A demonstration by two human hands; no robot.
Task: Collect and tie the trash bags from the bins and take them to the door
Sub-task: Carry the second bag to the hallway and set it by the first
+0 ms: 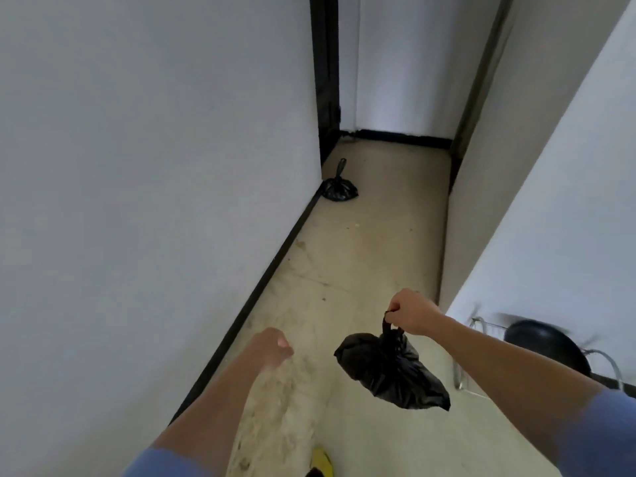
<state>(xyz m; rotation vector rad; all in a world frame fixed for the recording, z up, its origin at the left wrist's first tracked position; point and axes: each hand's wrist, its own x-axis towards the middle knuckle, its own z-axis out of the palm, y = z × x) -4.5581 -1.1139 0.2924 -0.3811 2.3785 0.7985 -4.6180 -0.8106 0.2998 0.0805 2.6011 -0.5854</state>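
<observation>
So that it can be carried, a tied black bag is pinched by its knot in the right hand, hanging below the fingers. The left hand is curled, empty. Another bag is parked far ahead by the door.

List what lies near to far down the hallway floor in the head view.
Yellow shoe tip → left hand, a loose fist → tied black trash bag hanging from the right hand → second tied black bag on the floor by the left wall → door at the end.
</observation>
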